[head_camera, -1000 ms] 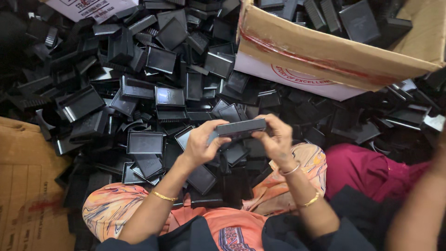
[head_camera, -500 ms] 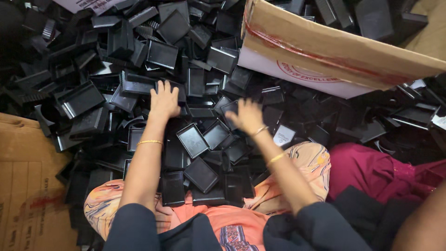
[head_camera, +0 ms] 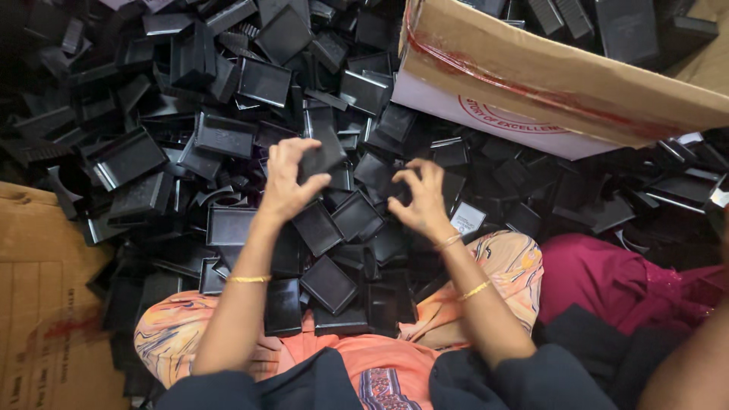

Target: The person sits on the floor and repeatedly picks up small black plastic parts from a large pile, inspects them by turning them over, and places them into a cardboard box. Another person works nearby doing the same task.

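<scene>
A large heap of black plastic trays point(head_camera: 228, 137) covers the floor in front of me and spills onto my lap. My left hand point(head_camera: 288, 178) grips one flat black tray piece point(head_camera: 323, 156), lifted just above the pile. My right hand point(head_camera: 421, 197) has its fingers curled around another small black piece point(head_camera: 395, 190) beside it. Both wrists wear thin gold bangles. Several trays point(head_camera: 326, 285) lie on my orange patterned clothing between my forearms.
An open cardboard box point(head_camera: 547, 83) holding more black trays stands at the upper right. A flattened cardboard sheet point(head_camera: 38, 304) lies at the lower left. Magenta cloth point(head_camera: 615, 281) and another person's arm point(head_camera: 691, 372) are at the right edge.
A second ago both hands held one black piece together above the lap. They then reached flat into the heap, and now each has lifted a separate black piece.
</scene>
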Available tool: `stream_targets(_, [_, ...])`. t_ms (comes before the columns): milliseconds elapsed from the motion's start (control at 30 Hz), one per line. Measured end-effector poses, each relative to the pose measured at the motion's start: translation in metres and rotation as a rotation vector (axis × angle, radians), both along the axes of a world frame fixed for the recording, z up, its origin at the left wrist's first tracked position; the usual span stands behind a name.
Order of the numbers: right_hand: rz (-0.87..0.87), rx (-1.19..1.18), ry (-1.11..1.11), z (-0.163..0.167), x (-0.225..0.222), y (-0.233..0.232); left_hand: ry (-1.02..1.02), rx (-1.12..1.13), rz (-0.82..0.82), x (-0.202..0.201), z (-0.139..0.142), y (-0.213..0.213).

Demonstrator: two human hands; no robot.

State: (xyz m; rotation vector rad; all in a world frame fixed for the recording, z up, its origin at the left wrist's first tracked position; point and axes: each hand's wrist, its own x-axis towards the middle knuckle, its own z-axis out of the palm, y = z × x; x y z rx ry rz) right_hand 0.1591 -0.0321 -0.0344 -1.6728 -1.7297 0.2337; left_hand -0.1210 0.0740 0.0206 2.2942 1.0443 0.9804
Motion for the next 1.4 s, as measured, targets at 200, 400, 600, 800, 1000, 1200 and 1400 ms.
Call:
stream_targets(200, [0.023, 0.094, -0.209, 0.013, -0.029, 0.056, -0.232, -0.016, 0.365, -0.010, 0.006, -0.014])
stream_targets(400, [0.400, -0.724, -0.025, -0.030, -0.107, 0.118, -0.160, 0.029, 0.378, -0.051, 0.008, -0.041])
stream_targets(600, [0.578, -0.452, -0.148, -0.078, -0.066, 0.083, -0.365, -0.212, 0.293, -0.060, -0.009, -0.056])
stream_targets(800, [0.688, -0.527, -0.121, -0.045, -0.016, 0.062, -0.205, -0.203, 0.097, -0.019, -0.013, -0.064])
stream_targets(1000, [0.570, -0.261, 0.278, 0.056, -0.002, 0.008, -0.086, -0.107, -0.120, -0.004, 0.017, -0.069])
stream_targets(1200, [0.466, -0.248, 0.560, 0.100, 0.006, -0.021, -0.100, -0.016, -0.224, 0.001, 0.057, -0.081])
stream_targets(1400, [0.429, -0.277, 0.145, 0.121, 0.015, -0.030, -0.085, 0.187, -0.285, 0.008, 0.083, -0.094])
